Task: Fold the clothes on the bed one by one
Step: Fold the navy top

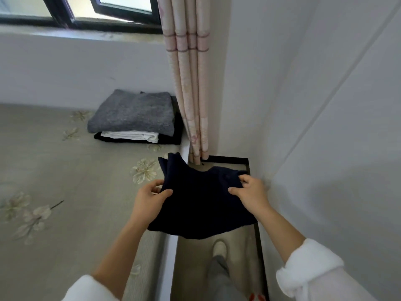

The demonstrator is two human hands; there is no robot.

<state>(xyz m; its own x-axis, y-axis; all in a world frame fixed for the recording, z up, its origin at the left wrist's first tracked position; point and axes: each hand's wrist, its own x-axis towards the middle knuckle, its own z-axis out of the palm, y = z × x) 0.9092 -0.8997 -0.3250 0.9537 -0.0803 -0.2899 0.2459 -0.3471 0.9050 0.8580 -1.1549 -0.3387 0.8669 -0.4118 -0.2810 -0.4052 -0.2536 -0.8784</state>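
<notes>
We hold a dark navy garment (201, 203) up in the air, over the right edge of the bed (54, 181) and the strip of floor (195, 257) beside it. It looks folded over on itself, with layered edges sticking up at its far left corner and its lower hem hanging loose. Our left hand (149, 197) pinches the garment's left edge, thumb on top and fingers curled underneath. Our right hand (249, 191) grips the upper right part, thumb and fingers clamped on a bunch of the cloth. Both white sleeves are pushed back on the forearms.

Farther up the bed, near the wall under the window (86, 11), sits a stack of folded clothes: a grey knit piece (132, 112) on top, a white piece (130, 135) beneath it and a black piece (173, 133) at the bottom (we cannot tell what kinds of garment they are). The stack is well apart from the navy garment. The bed sheet carries pale flower prints. A pink patterned curtain (188, 83) hangs just right of the stack, down to the floor. Below the garment we see a foot in a light slipper (219, 248).
</notes>
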